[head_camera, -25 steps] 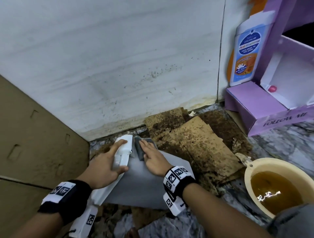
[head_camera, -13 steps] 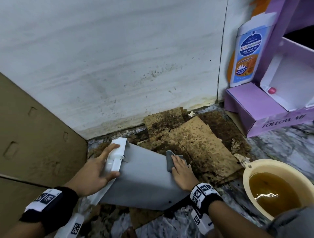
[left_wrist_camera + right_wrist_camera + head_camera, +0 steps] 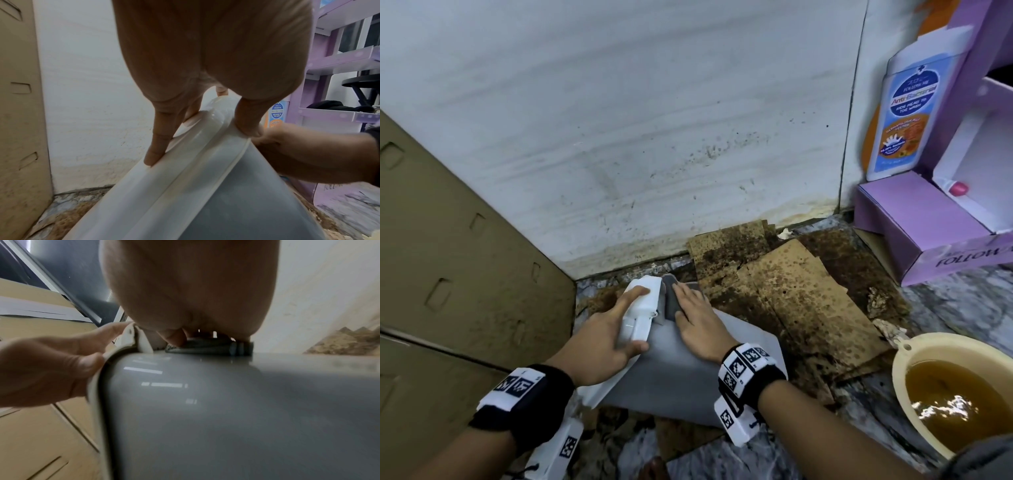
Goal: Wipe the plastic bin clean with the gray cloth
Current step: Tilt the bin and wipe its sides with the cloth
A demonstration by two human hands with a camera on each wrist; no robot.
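left hand (image 3: 606,337) gripping bin (image 3: 681,373) rim | right hand (image 3: 697,323) flat, pressing cloth (image 3: 671,301) far-left | bin glossy, probably slippery, light; brace by rim

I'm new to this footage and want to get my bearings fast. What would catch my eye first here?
Front and centre, the gray plastic bin lies on its side on the floor, the left hand gripping its white rim while the right hand presses the gray cloth flat against its side. Behind it lies stained brown cardboard; at the lower right stands a cream basin of murky brown water.
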